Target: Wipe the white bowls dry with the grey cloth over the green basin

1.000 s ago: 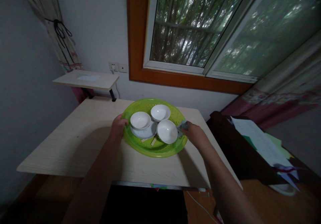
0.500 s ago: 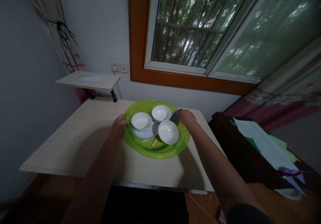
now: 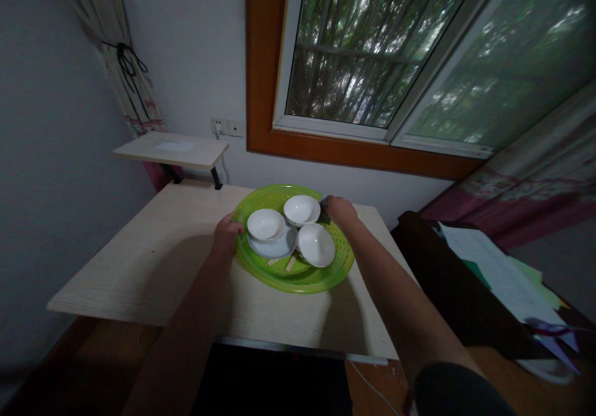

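Observation:
A round bright green plastic basket [image 3: 298,284] rests on the table. My left hand [image 3: 228,233] grips its left rim, thumb over the edge. Inside stand three white bowls: a left bowl [image 3: 266,224], a back bowl [image 3: 302,210] and a tilted right bowl [image 3: 316,245]. Under the left bowl lies a pale plate [image 3: 274,251], and pale wooden stick ends [image 3: 291,261] poke out in front. At the basket's right back side, my right hand [image 3: 341,210] is closed on a grey cloth-like piece [image 3: 325,208] beside the back bowl; its exact kind is unclear.
A small raised shelf [image 3: 172,149] with a paper on it stands at the table's [image 3: 116,267] back left. Sockets [image 3: 226,127] with a plugged-in cord are on the wall behind. To the right, a dark surface [image 3: 433,285] bears papers [image 3: 493,279]. A window is above.
My right hand and the grey piece have shifted slightly up and left relative to the bowls. My left hand stays on the basket rim. The whole view has shifted a little.

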### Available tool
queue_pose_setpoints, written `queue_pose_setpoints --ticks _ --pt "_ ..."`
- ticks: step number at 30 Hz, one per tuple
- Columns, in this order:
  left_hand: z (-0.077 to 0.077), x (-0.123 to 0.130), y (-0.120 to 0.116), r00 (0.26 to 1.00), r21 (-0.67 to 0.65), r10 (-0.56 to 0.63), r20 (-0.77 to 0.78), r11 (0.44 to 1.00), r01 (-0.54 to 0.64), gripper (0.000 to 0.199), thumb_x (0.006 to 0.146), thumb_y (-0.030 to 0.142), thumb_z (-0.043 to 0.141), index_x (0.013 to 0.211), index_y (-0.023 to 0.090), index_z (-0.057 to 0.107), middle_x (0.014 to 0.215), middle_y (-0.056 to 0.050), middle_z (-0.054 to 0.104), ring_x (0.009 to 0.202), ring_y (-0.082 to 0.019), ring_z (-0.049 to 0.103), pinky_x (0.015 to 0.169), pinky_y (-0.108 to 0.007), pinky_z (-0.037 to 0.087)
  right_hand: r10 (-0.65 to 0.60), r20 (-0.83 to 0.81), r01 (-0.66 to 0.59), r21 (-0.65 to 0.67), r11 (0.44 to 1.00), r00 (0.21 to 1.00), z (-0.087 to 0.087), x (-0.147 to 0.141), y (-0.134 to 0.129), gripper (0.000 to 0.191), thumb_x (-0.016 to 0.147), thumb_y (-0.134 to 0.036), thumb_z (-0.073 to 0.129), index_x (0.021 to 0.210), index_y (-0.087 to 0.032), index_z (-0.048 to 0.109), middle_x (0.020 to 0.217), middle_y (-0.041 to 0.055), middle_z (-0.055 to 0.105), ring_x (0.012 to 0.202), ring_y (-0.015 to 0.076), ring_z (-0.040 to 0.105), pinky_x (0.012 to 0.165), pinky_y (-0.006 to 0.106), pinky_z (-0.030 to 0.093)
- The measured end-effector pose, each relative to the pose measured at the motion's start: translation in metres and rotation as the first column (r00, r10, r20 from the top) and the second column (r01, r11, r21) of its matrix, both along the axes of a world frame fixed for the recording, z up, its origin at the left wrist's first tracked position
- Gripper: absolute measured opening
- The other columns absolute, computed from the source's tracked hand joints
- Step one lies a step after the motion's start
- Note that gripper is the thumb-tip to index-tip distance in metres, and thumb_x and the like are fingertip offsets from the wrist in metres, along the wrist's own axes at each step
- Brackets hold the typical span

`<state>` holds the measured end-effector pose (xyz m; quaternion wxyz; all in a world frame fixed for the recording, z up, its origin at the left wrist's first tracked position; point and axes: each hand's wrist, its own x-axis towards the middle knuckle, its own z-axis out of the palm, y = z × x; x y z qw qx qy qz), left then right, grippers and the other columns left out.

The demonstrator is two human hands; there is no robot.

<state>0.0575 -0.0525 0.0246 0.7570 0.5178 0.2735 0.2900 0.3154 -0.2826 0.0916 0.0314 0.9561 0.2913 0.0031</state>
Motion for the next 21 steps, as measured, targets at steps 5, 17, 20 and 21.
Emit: queue_pose_setpoints --ticks 5,17,20,21 --pt "-0.001 0.000 0.000 0.999 0.009 0.033 -0.011 0.999 -0.032 0.047 0.047 0.019 0.054 0.091 0.016 0.069 0.059 0.004 0.060 0.046 -0.013 0.050 0.043 -0.024 0.034 -0.047 0.005 0.047 -0.004 0.999 0.999 -0.003 -0.019 -0.034 0.040 0.098 -0.031 0.059 0.132 -0.010 0.063 0.115 0.0229 0.074 0.109 0.0295 0.072 0.090 0.033 0.052" --pt "0.001 -0.001 -0.001 0.999 0.018 0.034 -0.022 0.999 -0.034 0.044 0.049 0.021 0.059 0.092 0.015 0.069 0.060 0.003 0.060 0.046 -0.012 0.049 0.043 -0.024 0.033 0.224 0.023 -0.223 -0.027 0.974 0.974 0.007 -0.101 -0.117 0.035 0.102 -0.022 0.043 0.126 -0.020 0.069 0.137 0.0128 0.067 0.107 0.0253 0.073 0.093 0.035 0.055" --pt "0.002 -0.001 -0.002 0.999 0.004 0.038 -0.005 0.999 -0.038 0.047 0.049 0.021 0.059 0.094 0.015 0.069 0.061 0.004 0.060 0.047 -0.012 0.050 0.044 -0.024 0.034 0.340 -0.103 -0.343 -0.010 0.939 0.935 0.021 -0.126 -0.118 0.031 0.101 -0.022 0.045 0.113 -0.019 0.073 0.123 0.0132 0.074 0.106 0.0245 0.072 0.093 0.033 0.053" --pt "0.002 -0.001 -0.002 0.999 -0.003 0.034 0.002 0.999 -0.034 0.049 0.049 0.021 0.059 0.096 0.016 0.069 0.061 0.004 0.060 0.048 -0.012 0.049 0.045 -0.024 0.034 0.389 -0.185 -0.392 0.021 0.920 0.903 0.024 -0.135 -0.114 0.030 0.102 -0.024 0.045 0.110 -0.020 0.074 0.115 0.0118 0.076 0.102 0.0237 0.073 0.091 0.032 0.053"
